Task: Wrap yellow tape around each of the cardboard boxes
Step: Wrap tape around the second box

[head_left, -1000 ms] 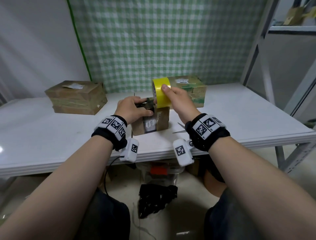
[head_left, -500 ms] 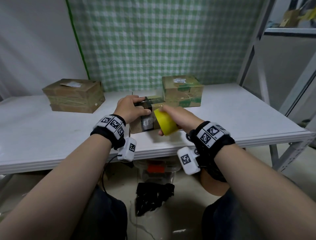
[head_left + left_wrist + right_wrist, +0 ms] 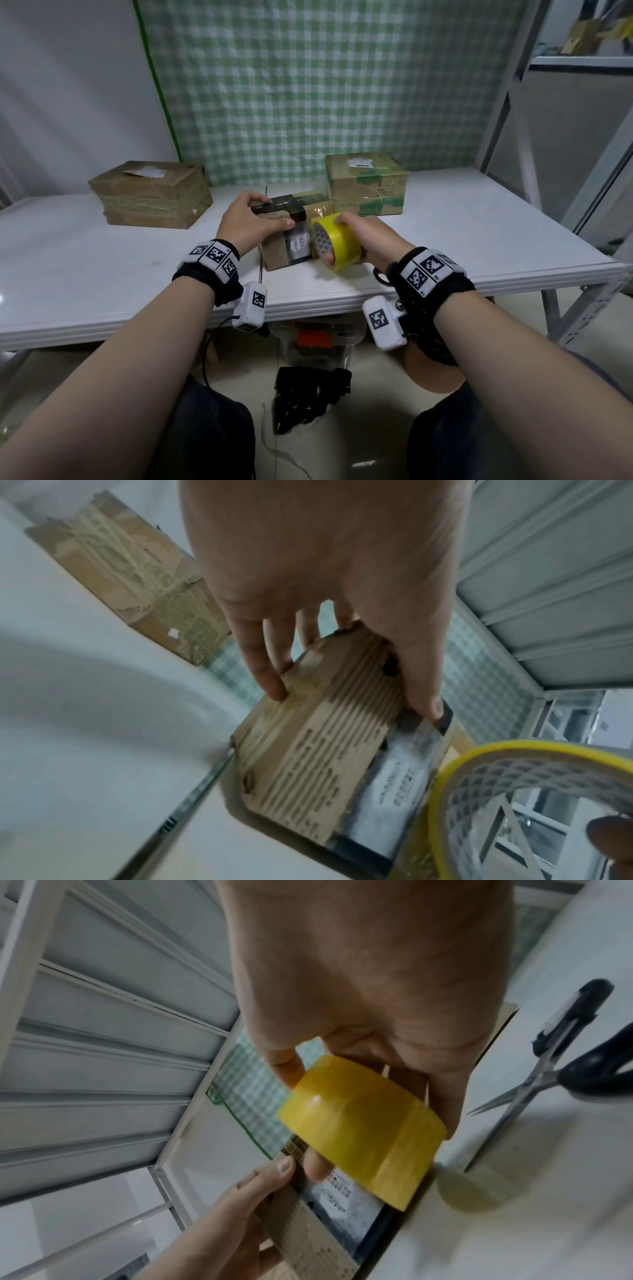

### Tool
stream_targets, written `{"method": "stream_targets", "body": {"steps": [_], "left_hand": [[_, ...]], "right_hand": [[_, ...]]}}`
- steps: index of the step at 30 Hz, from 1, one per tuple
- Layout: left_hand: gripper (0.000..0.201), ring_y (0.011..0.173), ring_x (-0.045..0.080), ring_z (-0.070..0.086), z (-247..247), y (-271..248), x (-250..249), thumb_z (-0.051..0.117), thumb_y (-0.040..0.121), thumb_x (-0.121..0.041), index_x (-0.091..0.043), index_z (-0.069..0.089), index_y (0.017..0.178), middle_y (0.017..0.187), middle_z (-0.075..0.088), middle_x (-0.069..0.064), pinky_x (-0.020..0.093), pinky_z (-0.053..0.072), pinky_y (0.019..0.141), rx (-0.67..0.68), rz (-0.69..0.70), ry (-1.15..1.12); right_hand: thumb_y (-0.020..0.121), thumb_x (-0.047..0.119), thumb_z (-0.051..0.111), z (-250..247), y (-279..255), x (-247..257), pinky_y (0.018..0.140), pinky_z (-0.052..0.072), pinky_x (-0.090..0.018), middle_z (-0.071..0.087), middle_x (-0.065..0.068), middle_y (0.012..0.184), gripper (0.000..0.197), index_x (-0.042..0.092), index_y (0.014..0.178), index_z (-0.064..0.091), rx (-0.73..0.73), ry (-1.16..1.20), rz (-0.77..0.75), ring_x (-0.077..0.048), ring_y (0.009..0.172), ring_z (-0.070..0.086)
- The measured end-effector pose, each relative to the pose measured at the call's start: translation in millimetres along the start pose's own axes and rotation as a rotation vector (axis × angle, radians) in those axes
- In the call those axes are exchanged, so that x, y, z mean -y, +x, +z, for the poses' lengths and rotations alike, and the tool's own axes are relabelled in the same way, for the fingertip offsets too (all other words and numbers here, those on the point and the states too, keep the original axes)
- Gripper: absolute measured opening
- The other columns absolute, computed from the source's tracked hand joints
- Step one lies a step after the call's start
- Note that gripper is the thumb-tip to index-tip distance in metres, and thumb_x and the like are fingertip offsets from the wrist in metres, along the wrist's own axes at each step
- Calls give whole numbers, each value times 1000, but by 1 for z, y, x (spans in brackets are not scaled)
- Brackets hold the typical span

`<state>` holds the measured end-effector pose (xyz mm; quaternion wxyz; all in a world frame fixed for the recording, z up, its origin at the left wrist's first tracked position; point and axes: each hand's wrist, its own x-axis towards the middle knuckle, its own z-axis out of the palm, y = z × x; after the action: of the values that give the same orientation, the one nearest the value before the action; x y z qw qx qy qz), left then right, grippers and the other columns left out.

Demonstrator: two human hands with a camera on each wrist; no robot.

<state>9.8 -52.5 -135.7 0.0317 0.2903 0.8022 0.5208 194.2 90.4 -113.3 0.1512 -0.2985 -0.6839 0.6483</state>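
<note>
Left hand (image 3: 251,222) clamping small cardboard box (image 3: 286,233); right hand (image 3: 368,240) gripping yellow tape roll (image 3: 337,241) at box's right end, fingers through core. Risks: box twisting under pull, tape creasing, scissors (image 3: 561,1069) just right getting knocked.

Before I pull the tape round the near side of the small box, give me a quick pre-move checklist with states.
1. Left hand grips the small brown cardboard box: ok.
2. Right hand holds the yellow tape roll: ok.
3. Roll beside the box's near right end: ok.
4. Tape end stuck to the box: cannot tell.
5. Black-handled scissors on the white table, near the right hand: ok.
</note>
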Motion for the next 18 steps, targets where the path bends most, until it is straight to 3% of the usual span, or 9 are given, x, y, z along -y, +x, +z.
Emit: {"method": "stream_targets", "body": {"steps": [2,5,8,10,13,15,18], "left_hand": [[61,99,9,65,0,0,-1,96,62,-40,-23,65,112,108,63,-13,28,56,78,-12,-40,-76],[55,98,15,69,-2,2,-6,93,67,-41,-20,67,111,109,68,-5,38,61,78,6,-130,-186],[43,84,16,68,-7,4,-12,89,72,-45,-17,71,101,97,73,-2,28,53,66,44,-251,-262],[37,72,18,60,-11,4,-15,87,73,-48,-19,72,92,84,71,-1,25,45,59,88,-356,-288],[42,65,17,59,-16,5,-14,85,74,-51,-20,75,100,85,70,-1,22,43,52,124,-437,-306],[36,69,15,64,-14,6,-13,83,80,-45,-18,75,103,89,72,1,22,47,52,92,-417,-340],[27,75,15,64,-11,9,-13,77,89,-28,-9,70,107,92,70,5,30,54,69,8,-344,-354]], "right_hand": [[87,40,69,-4,0,3,85,59,-59,64,-12,113,27,18,101,60,-63,22,-28,-35,100,67],[90,38,69,-8,-1,4,78,62,-47,60,-8,114,26,20,106,62,-82,132,-102,-33,101,65],[91,32,70,-6,-1,5,60,56,-33,63,-4,101,12,21,87,66,-84,159,-252,-27,90,65],[91,28,69,-3,1,6,57,51,-30,63,-2,89,15,22,77,67,-53,148,-340,-25,81,63],[91,23,69,2,6,5,60,53,-34,65,-1,83,14,23,77,70,-4,116,-405,-20,80,62],[96,22,67,7,12,1,66,55,-35,69,5,84,14,21,83,71,-24,88,-421,-12,81,63],[101,30,62,15,23,-2,76,55,-32,70,11,89,15,22,91,71,-55,14,-421,-7,84,63]]}}
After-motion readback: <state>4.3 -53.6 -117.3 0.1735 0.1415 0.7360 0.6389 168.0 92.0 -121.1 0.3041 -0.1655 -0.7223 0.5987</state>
